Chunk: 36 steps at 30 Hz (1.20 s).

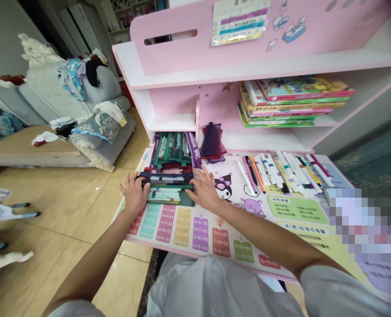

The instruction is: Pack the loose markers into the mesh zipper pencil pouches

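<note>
A navy mesh pen pouch with pens inside lies crosswise on the desk. My left hand grips its left end, thumb in front and the other fingers spread behind. At the right end, my right hand has its thumb and fingers around the pouch's edge. Directly in front lies a green mesh pouch of light-coloured pens, close to both thumbs. Behind the navy one is a red pouch, mostly covered. Farther back, green filled pouches sit in the shelf's lower compartment, with a purple pouch beside them.
Flat navy and red mesh pouches lean by the shelf divider. Loose markers are spread at the right. Books are stacked on the pink shelf. A pixelated item lies at the desk's right; a sofa stands left.
</note>
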{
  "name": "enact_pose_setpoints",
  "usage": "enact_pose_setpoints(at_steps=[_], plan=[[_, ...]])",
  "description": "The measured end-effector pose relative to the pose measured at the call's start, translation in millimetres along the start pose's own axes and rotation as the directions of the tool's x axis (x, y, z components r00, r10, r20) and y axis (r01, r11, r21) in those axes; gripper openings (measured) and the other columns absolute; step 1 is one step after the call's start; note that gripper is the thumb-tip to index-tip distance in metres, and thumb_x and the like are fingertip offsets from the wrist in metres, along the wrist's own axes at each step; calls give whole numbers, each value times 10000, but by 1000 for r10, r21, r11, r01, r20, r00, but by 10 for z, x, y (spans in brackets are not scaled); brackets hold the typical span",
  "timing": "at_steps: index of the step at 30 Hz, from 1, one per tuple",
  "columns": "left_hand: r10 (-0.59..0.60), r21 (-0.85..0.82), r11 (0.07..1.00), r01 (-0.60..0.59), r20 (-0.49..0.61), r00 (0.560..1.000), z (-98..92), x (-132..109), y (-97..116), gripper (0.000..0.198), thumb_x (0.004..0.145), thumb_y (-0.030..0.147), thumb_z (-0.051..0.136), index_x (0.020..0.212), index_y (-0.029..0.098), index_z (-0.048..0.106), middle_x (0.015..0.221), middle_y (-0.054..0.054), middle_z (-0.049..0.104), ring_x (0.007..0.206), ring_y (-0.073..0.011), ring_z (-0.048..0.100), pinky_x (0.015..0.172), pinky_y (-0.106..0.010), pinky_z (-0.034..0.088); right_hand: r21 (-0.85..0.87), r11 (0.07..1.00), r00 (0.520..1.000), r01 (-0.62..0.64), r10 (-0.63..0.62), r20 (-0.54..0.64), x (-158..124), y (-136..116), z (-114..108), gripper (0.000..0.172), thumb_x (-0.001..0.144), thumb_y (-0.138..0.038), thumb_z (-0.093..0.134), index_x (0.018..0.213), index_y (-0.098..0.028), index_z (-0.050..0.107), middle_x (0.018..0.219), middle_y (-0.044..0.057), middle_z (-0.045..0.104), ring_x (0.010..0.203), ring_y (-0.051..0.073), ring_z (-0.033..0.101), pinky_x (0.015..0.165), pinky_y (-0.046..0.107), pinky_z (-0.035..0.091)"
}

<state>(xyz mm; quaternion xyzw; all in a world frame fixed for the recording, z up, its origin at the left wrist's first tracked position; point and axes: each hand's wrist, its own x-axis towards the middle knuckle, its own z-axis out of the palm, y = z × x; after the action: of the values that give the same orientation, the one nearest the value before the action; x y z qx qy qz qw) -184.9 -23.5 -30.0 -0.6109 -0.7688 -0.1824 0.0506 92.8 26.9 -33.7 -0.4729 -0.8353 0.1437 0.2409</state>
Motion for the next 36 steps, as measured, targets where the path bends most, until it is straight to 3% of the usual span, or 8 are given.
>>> enact_pose_setpoints(at_steps=[10,17,21,25,30,33,36], plan=[[-23,53,998,29,-118,993,-59,-54,80,407,962,408,375,1197,143,575,1478,-208,456,1483,-392,206,1124,-749,86,0,1000,1000,23,-23,-8,-44,-7,-40,272,863,-418,603,970,-179,679,1486,183,472,1473,428,234,1121,709,223],[-13,48,999,23,-195,981,-127,-51,229,431,968,434,356,1182,141,588,1461,-234,457,1472,-410,220,1115,-757,79,15,1000,996,1,1,-90,-39,133,-170,254,871,-423,603,942,-192,680,1475,168,487,1475,424,240,1111,702,245],[46,20,999,-43,-210,977,-162,-19,640,402,958,450,404,1164,159,591,1466,-207,459,1469,-404,239,1133,-728,99,51,995,982,-91,98,-163,24,334,-302,213,857,-389,623,911,-191,684,1462,171,500,1471,409,256,1114,685,251],[205,-31,977,-213,-172,964,-150,-5,1286,377,949,472,446,1122,175,601,1474,-189,464,1458,-410,264,1132,-727,91,87,953,921,-289,301,-246,246,562,-471,237,864,-388,609,884,-171,699,1451,188,504,1467,402,262,1112,673,265],[339,-164,917,-364,-163,927,-35,-17,1983,328,932,451,490,1128,209,593,1482,-174,464,1479,-380,248,1162,-679,116,4,896,865,-445,430,-259,643,769,-628,325,897,-430,551,910,-158,728,1501,178,445,1495,399,176,1127,668,238],[356,-223,894,-389,-173,918,91,-16,2166,308,940,423,479,1131,205,583,1474,-180,469,1473,-376,262,1150,-683,157,-16,870,846,-493,476,-240,842,867,-643,407,906,-468,524,952,-124,737,1496,212,435,1493,431,148,1113,702,221],[330,-272,889,-367,-174,928,210,-14,2199,283,930,394,504,1115,194,581,1451,-184,488,1462,-373,283,1140,-696,172,-23,844,828,-537,521,-210,988,939,-607,476,897,-509,526,1016,-98,734,1477,239,447,1489,446,141,1105,714,214]])
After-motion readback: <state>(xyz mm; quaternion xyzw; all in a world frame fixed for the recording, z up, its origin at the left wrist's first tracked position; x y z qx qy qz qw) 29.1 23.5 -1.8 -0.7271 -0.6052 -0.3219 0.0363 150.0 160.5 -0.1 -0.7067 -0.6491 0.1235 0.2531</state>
